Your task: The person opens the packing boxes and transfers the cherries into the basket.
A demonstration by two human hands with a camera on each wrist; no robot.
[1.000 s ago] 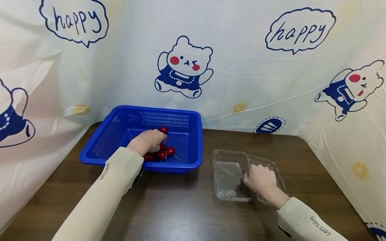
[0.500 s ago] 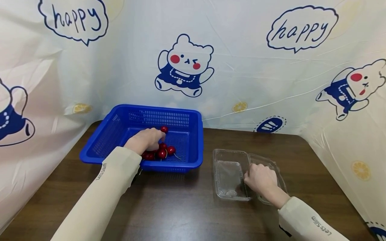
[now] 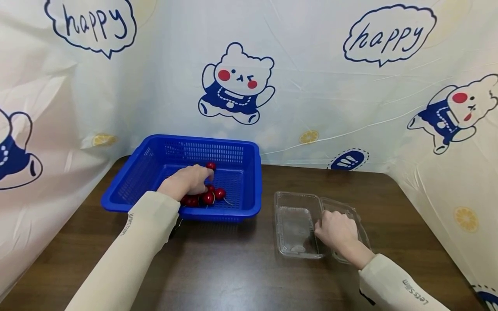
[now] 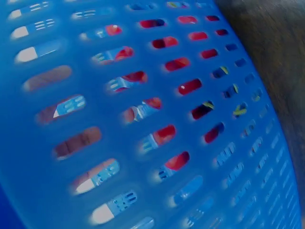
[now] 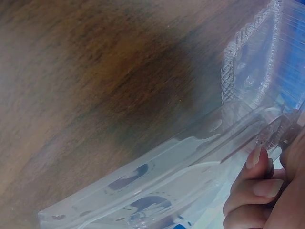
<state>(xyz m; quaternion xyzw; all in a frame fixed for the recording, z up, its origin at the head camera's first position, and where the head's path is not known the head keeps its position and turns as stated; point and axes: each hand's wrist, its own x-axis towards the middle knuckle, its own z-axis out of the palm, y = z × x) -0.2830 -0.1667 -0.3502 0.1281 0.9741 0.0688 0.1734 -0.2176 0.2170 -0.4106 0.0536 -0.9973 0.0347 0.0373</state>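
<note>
My left hand [image 3: 186, 180] reaches down into a blue plastic basket [image 3: 254, 181], its curved fingers among red cherries [image 3: 208, 198] with stems. Index finger and thumb look apart, and no cherry shows between them; the other fingertips are hidden. Through the basket's slots, the left wrist view shows bits of fingers [image 4: 78, 143] beside red cherries [image 4: 189, 87]. To the right, my right hand [image 3: 337, 232] grips the hinge side of an opened clear plastic clamshell box [image 3: 295, 220]. Curled fingers [image 5: 257, 160] at that clear plastic edge appear in the right wrist view.
One cherry [image 3: 211, 166] lies apart, farther back in the basket. The clamshell's lid [image 3: 359, 229] lies folded out to the right, partly behind my hand. Both containers stand on a brown wooden table [image 3: 233, 268], with a printed curtain [image 3: 311, 86] behind and at the sides.
My left hand has drawn slightly left, and its index finger and thumb have spread a little among the cherries. The right hand keeps its grip on the box. The head view has shifted slightly.
</note>
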